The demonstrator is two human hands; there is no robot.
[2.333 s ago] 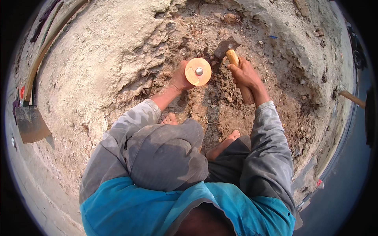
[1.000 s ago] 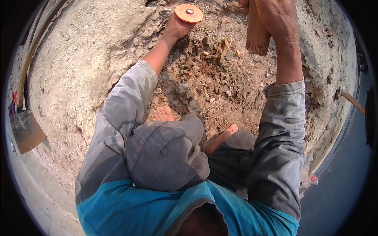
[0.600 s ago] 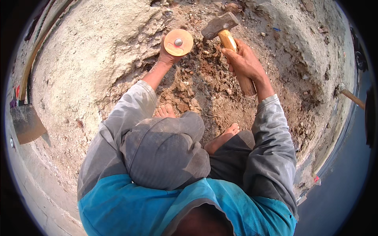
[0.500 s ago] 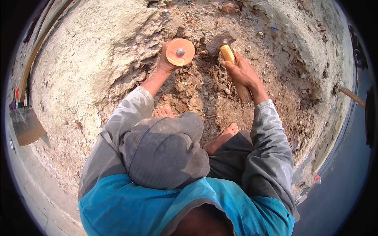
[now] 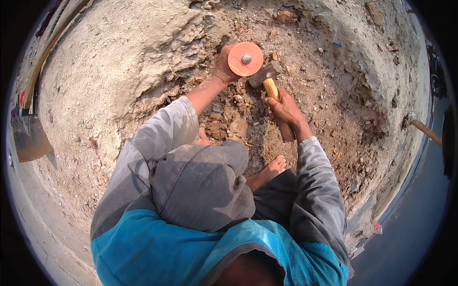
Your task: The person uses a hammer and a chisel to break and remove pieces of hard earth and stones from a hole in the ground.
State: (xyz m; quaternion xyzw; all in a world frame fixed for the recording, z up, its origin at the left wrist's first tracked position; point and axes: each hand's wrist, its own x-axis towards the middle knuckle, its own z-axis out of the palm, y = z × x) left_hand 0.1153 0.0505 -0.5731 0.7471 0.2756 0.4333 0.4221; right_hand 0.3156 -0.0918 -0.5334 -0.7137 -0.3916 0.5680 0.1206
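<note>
My left hand (image 5: 226, 65) is wrapped round a chisel with a round orange hand guard (image 5: 238, 68), seen from above. The chisel's grey metal striking end (image 5: 246, 59) pokes through the guard's middle; its shaft and tip are hidden below. In my right hand (image 5: 287, 108) is a club hammer, its fingers closed round the wooden handle (image 5: 271, 88). The dark steel hammer head (image 5: 265, 74) lies just right of the guard and below it in the picture. Whether head and guard touch, I cannot tell. Broken earth and stones (image 5: 237, 127) lie beneath both hands.
A pale earth bank (image 5: 109, 62) rises on the left, with a shovel (image 5: 31, 138) standing by it. Another rough bank (image 5: 381, 86) runs along the right, where a wooden handle (image 5: 426, 132) sticks out. My bare foot (image 5: 269, 172) rests on the soil.
My left hand has shifted right with the chisel. The hammer in my right hand has come toward me and slightly left, so its head is now nearer the orange guard.
</note>
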